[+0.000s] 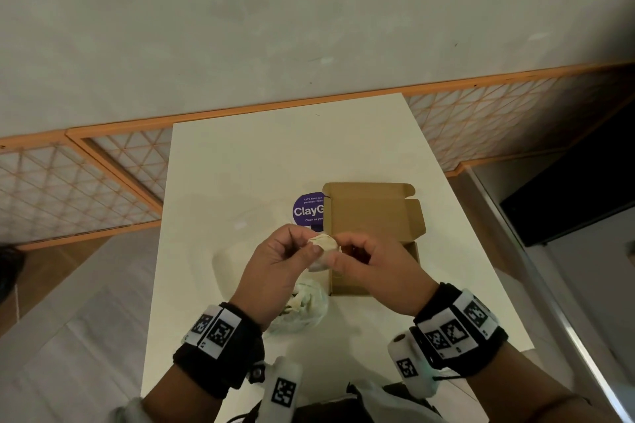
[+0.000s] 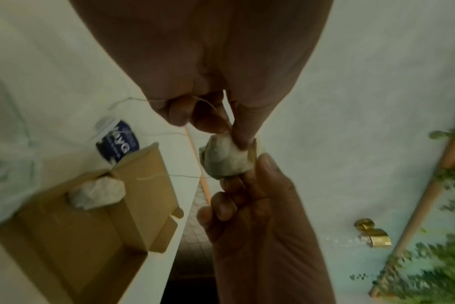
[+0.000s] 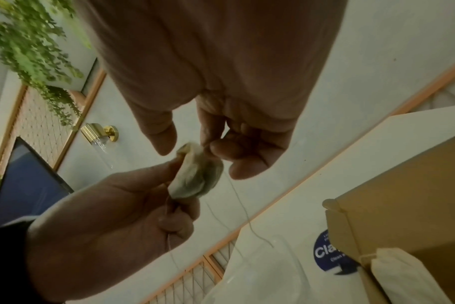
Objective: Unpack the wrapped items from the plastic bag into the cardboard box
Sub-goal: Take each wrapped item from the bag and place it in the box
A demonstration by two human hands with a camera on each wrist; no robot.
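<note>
Both hands hold one small pale wrapped item [image 1: 323,245] above the table, just in front of the open cardboard box [image 1: 374,216]. My left hand [image 1: 307,242] pinches its left side and my right hand [image 1: 338,251] pinches its right edge. In the left wrist view the wrapped item [image 2: 226,158] sits between the thumbs. The box [image 2: 91,226] holds another wrapped item [image 2: 96,193] in its corner. A thin thread [image 3: 244,207] hangs from the held wrapped item [image 3: 198,174]. The clear plastic bag [image 1: 240,251] with a purple label [image 1: 309,209] lies left of the box.
A crumpled clear bundle with pale contents [image 1: 302,309] lies on the white table [image 1: 275,154] under my left wrist. The table's right edge runs close past the box. A wooden lattice screen [image 1: 68,189] stands behind, and a dark screen [image 1: 567,196] is at the right.
</note>
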